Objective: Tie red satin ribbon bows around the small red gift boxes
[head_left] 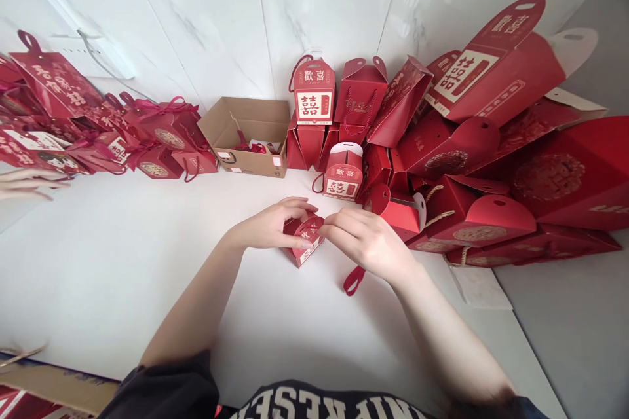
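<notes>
A small red gift box (310, 234) with white lettering and a cream label stands tilted on the white table in front of me. My left hand (275, 226) is closed around its left side, the thumb along the front and the fingers over the top. At the box's upper right edge, the fingertips of my right hand (366, 239) are pinched together; what lies between them is hidden. Below that hand a dark red ribbon loop (352, 281) shows, its other end out of sight beneath the palm.
An open cardboard box (250, 167) holding red scraps stands against the wall. Red gift boxes (314, 95) are stacked behind and to the right; more ribboned boxes (167, 127) fill the back left. Another person's hand (32, 183) is at the left edge. A carton (59, 386) sits lower left.
</notes>
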A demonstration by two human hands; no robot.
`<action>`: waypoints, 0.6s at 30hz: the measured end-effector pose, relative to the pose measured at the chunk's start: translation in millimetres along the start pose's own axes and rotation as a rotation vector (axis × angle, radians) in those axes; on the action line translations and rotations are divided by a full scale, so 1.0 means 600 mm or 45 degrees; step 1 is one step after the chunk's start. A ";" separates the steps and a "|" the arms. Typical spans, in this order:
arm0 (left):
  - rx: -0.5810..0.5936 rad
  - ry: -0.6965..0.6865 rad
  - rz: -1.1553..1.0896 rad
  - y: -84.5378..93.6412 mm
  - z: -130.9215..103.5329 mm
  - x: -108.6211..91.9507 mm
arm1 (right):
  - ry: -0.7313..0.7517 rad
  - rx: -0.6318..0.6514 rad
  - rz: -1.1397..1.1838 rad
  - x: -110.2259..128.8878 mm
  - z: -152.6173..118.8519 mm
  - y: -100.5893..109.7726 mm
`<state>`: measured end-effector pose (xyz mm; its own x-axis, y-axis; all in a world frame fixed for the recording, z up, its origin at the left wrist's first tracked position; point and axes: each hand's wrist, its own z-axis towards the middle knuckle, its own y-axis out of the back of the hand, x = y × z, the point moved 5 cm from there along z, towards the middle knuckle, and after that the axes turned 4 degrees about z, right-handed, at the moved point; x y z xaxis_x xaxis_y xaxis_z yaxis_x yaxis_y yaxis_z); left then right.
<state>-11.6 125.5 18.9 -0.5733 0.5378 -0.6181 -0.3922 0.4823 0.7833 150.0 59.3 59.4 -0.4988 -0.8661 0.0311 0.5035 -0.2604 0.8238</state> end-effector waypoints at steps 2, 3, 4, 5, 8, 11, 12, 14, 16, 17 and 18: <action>0.013 0.009 0.001 0.000 0.000 0.002 | 0.018 0.029 0.006 0.000 0.000 -0.003; 0.021 0.012 0.001 0.000 0.000 0.003 | 0.028 0.037 0.014 0.000 0.000 -0.005; 0.029 0.014 -0.001 0.000 0.000 0.003 | 0.037 0.044 0.023 0.000 0.000 -0.006; 0.033 0.014 -0.003 0.000 -0.001 0.004 | 0.041 0.048 0.035 0.001 0.000 -0.006; 0.034 0.012 -0.009 0.000 -0.002 0.005 | 0.030 0.069 0.079 0.001 0.000 -0.007; 0.027 0.021 -0.018 0.000 -0.003 0.006 | 0.012 0.079 0.124 0.001 -0.001 -0.006; 0.025 0.022 -0.021 0.000 -0.004 0.007 | 0.008 0.078 0.133 0.001 -0.001 -0.005; 0.022 0.025 -0.027 0.000 -0.004 0.007 | 0.005 0.076 0.136 0.001 -0.002 -0.004; 0.020 0.028 -0.031 0.001 -0.004 0.007 | 0.003 0.083 0.129 0.001 -0.003 -0.005; 0.020 0.029 -0.032 0.001 -0.004 0.007 | 0.000 0.091 0.125 0.001 -0.003 -0.005; 0.021 0.032 -0.032 0.002 -0.004 0.007 | -0.005 0.099 0.121 0.001 -0.003 -0.005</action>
<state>-16.1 126.5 17.1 -0.5816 0.5078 -0.6356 -0.3951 0.5066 0.7663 149.7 58.9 55.6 -0.4542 -0.8836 0.1134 0.4924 -0.1430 0.8585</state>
